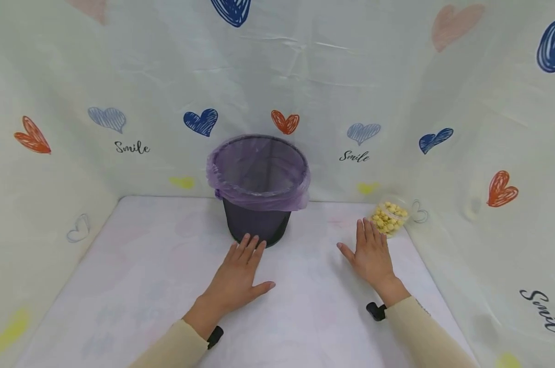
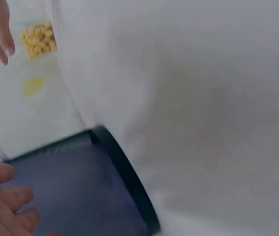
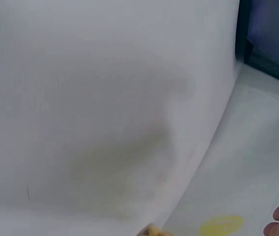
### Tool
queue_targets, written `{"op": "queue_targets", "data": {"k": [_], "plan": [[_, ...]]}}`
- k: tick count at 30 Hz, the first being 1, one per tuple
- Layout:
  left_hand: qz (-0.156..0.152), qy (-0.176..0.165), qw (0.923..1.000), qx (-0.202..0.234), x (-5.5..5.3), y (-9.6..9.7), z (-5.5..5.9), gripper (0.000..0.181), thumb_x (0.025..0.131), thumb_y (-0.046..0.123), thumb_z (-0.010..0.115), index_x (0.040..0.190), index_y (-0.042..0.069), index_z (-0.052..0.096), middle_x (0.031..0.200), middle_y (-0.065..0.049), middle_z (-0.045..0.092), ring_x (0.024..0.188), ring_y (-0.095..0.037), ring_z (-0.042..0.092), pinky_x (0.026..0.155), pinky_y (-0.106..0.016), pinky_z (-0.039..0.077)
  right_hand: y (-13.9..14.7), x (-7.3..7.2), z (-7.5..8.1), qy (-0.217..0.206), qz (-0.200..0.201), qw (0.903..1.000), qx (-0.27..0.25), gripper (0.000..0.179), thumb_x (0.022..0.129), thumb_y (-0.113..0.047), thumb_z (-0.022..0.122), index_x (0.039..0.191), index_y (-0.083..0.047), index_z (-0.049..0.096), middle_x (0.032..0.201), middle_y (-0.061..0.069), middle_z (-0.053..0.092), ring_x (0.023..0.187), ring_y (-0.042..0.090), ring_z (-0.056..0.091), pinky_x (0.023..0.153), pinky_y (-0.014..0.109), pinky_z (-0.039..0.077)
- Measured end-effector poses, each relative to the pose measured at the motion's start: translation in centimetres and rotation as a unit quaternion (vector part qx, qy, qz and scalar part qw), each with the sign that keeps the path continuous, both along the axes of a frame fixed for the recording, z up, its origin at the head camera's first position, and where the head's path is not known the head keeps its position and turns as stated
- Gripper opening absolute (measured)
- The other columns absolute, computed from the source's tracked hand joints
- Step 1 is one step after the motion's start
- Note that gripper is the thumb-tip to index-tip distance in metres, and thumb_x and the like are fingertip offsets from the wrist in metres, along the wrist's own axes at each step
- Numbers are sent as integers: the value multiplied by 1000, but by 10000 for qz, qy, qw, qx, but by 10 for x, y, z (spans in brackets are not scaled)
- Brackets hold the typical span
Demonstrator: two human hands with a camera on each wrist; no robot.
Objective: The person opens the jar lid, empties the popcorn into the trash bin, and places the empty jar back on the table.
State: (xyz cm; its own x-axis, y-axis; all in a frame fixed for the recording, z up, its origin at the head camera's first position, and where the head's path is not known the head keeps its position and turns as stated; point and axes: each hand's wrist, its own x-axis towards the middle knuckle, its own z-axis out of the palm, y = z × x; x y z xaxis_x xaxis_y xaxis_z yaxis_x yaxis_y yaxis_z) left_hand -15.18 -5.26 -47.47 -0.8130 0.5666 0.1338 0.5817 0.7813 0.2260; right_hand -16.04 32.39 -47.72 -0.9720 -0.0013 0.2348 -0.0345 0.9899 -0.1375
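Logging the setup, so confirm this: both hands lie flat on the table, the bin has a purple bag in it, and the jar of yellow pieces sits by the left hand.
One detail is wrong. The jar of yellow pieces sits by the right hand, not the left hand, as the head view shows. Both hands do lie flat on the table, and the bin is lined with a purple bag.

Enclosure: a pale fabric backdrop (image 1: 305,66) stood on three sides (back, left and right).
Print: scribbled hearts in dark blue, orange-red, pale blue, faint pink and yellow were scattered over the fabric.
Lettering: the word "Smile" (image 1: 132,147) appeared in black script in several places.
Surface: a white tabletop (image 1: 135,286) with faint pastel marks filled the base.
Fabric condition: light creases ran across the back panel.
Light: illumination was soft and even, with weak shadows.
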Motion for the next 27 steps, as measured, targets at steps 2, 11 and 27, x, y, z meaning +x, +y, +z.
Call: {"op": "queue_targets", "data": {"k": [2,11,27], "plan": [[-162,53,9999,-31,-2,13,0,99,97,69,61,167,6,28,174,-18,25,163,-36,17,131,-57,19,16,-7,6,35,-64,10000,47,93,104,-53,60,160,13,26,166,37,27,153,57,25,120,76,22],[-733,162,9969,-251,-12,66,0,96,100,67,58,168,8,26,175,-15,23,164,-33,15,132,-52,19,81,-37,28,-309,-433,9986,44,95,105,-48,60,159,18,17,165,41,20,152,62,19,118,80,18],[-1116,-29,9923,-538,-23,129,-4,91,102,66,55,169,13,24,176,-9,21,165,-26,13,133,-45,14,109,-50,20,-1172,-850,9892,-227,95,108,-50,52,161,16,10,167,40,12,156,58,6,123,76,9]]}}
